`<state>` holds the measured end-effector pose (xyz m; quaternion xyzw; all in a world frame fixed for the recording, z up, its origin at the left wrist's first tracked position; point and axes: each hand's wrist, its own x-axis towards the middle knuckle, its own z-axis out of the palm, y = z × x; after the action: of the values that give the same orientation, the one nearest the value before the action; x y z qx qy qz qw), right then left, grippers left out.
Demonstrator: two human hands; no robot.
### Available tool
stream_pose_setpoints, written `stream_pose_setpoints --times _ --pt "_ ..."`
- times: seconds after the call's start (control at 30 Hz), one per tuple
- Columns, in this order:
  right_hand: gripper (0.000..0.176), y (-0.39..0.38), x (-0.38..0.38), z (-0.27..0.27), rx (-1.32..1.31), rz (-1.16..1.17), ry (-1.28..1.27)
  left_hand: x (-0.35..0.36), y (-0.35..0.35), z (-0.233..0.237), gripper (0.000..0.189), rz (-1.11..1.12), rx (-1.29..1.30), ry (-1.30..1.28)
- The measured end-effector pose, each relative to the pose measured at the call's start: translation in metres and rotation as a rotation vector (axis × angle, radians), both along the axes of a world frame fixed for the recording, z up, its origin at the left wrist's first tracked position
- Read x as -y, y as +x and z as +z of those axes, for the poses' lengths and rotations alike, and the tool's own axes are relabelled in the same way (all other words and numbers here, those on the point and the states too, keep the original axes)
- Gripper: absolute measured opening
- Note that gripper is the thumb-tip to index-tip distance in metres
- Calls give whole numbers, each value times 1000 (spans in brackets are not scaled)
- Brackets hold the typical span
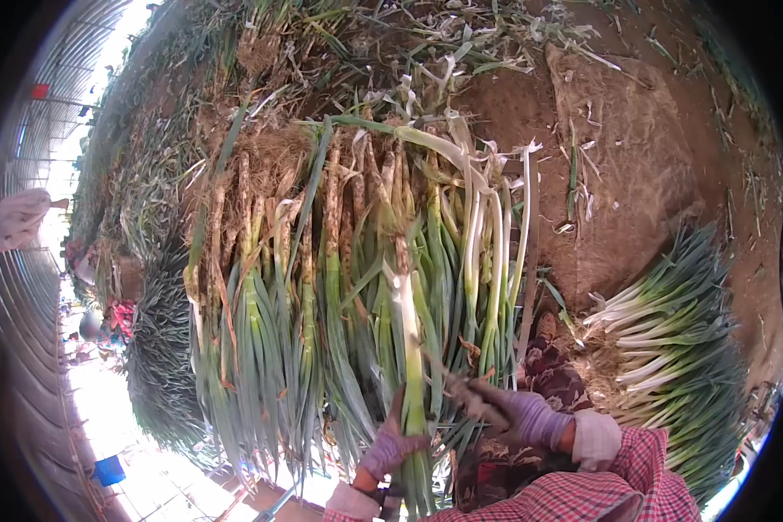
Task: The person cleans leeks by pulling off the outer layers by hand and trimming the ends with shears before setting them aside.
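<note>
My left hand (391, 449), in a purple glove, is closed around the green part of a large green onion (411, 335). Its peeled white shank points away from me, with brown roots at the far end. To the right of the stalk is my right hand (538, 419), gloved too, its soil-darkened fingers drawn together and reaching toward it. Blur at those fingertips hides what they pinch. Under and beyond both hands lies a wide row of unpeeled green onions (332, 252), roots away from me. Several whiter stalks (496, 235) lie at the row's right end.
A pile of cleaned green onions (670, 348) lies on the right, white ends toward the middle. Brown sacking (622, 165) covers soil at the upper right. Loose leaf scraps (487, 52) litter the far ground. More green onions (161, 348) are heaped at left, beside the ribbed greenhouse wall (26, 331).
</note>
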<state>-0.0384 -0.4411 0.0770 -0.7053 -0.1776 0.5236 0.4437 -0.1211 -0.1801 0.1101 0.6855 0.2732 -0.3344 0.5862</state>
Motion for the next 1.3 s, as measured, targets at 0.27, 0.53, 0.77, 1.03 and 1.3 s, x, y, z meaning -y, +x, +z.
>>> stream_pose_setpoints --times 0.27,0.53,0.77,1.03,1.3 --pt "87 -33 9 25 -66 75 -31 19 -36 22 95 254 -180 -162" --pt "85 21 -29 -23 53 18 -162 15 -55 7 87 215 -166 -94" --pt "82 57 -69 -47 207 -50 -173 12 -55 10 82 410 -245 -333" --pt "88 -29 -43 -15 65 147 19 -17 -76 -29 86 412 -202 -226" --pt "94 -9 -21 -16 4 -22 -227 -35 -77 -38 75 -115 -142 344"
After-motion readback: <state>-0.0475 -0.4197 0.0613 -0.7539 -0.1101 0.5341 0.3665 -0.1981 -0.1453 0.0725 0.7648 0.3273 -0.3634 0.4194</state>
